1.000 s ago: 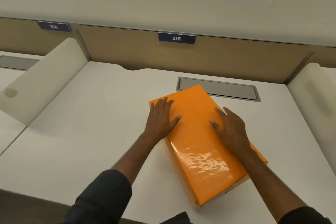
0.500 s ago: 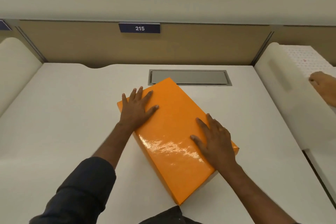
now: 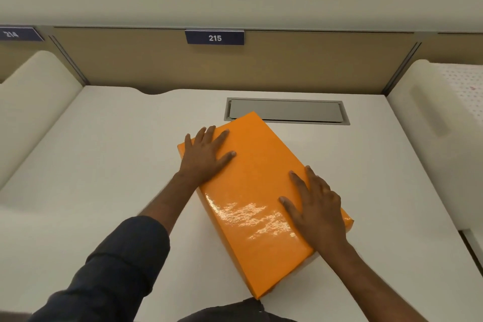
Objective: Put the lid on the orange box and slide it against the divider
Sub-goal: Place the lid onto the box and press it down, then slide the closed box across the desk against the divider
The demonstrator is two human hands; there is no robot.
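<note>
A glossy orange box (image 3: 256,191) lies at an angle on the white desk (image 3: 109,165), its orange lid covering it. Its far corner reaches the grey hatch. My left hand (image 3: 206,157) lies flat on the lid's far left corner, fingers spread. Flat on the near right part of the lid is my right hand (image 3: 316,206), fingers also apart. Neither hand grips anything. A white curved divider (image 3: 34,112) stands at the desk's left side and another (image 3: 431,125) at its right. The box touches neither.
A tan back panel (image 3: 300,65) with a label reading 215 (image 3: 214,37) closes the far side. A grey hatch (image 3: 287,111) is set into the desk just beyond the box. Dotted paper (image 3: 465,86) lies past the right divider.
My view has swung back to the left. Another person's hand at the right edge half a second ago is out of sight. Both my hands stay flat on the lid.
</note>
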